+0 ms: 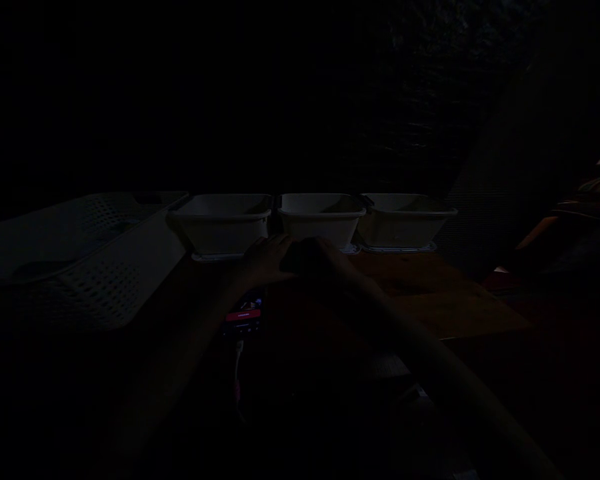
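Note:
The scene is very dark. My left hand (266, 261) and my right hand (325, 259) rest side by side on a wooden table (430, 293), meeting just in front of three white rectangular bins (221, 223) (321, 219) (404, 220) lined up in a row. Something dark sits between my hands, but I cannot make out what it is or whether either hand grips it. Just below my left hand, a phone (243, 316) with a lit screen lies on the table, and a white cable (238, 373) runs from it toward me.
A large white perforated basket (80, 260) stands at the left of the table. At the far right edge another person's arm (545, 230) is faintly visible. The background is black.

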Tool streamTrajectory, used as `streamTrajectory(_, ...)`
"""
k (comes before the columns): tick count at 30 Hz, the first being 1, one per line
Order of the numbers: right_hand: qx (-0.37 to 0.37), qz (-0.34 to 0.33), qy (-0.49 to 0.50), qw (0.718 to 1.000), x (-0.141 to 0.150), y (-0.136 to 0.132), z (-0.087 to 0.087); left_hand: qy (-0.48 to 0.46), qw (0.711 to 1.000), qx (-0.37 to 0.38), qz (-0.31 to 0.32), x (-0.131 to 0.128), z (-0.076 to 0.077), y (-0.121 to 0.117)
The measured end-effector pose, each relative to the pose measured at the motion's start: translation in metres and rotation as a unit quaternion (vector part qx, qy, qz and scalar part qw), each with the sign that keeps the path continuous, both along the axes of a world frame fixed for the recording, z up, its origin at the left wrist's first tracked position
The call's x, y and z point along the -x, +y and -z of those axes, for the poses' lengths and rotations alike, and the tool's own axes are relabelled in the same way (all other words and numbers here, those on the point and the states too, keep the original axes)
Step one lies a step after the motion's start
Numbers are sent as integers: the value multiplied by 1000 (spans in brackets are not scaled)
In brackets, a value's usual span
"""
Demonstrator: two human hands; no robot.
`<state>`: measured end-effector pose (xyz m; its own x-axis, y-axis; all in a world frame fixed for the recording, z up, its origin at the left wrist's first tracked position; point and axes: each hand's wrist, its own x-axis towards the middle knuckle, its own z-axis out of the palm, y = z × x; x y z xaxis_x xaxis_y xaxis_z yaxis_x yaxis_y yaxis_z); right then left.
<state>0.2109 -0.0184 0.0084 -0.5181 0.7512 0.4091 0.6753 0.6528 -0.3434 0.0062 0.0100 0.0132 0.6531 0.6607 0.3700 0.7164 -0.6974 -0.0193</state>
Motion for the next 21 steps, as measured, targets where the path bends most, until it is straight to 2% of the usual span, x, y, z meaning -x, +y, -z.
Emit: streamTrajectory(21,10,17,-2,1000,0,-1,-1,-1,1000,7,18,-1,-5,-1)
